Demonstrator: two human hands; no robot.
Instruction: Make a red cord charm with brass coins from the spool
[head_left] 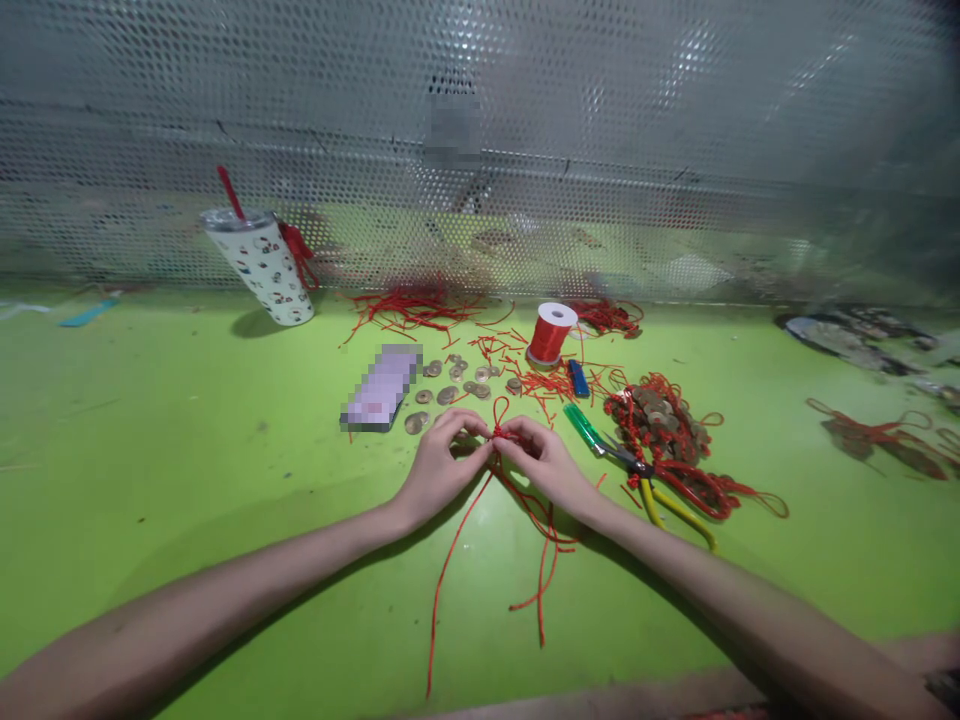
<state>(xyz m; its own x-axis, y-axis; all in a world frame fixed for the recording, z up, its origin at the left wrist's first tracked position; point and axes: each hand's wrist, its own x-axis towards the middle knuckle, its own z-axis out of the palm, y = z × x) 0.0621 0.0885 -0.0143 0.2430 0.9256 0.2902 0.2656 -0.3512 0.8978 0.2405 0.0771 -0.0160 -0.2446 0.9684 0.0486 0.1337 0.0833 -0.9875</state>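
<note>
Between my fingertips is a knotted red cord [498,434], with a small loop standing up above the knot. Its long loose ends hang down over the green table [337,620] toward me. My left hand [448,455] pinches the knot from the left, thumb and fingers together. From the right, my right hand [541,458] pinches the same knot. Several brass-coloured coins [448,395] lie just beyond my left hand. A green lighter [583,430] and scissors with red and yellow handles [679,490] lie right of my right hand.
A heap of coins tied with red cord [660,418] lies at right. Farther back are a spool of red cord [549,338], a blue lighter [577,378], cord scraps and a blurred-out flat rectangular object [382,385]. A tumbler with a straw [262,268] stands near the perforated metal screen [360,200].
</note>
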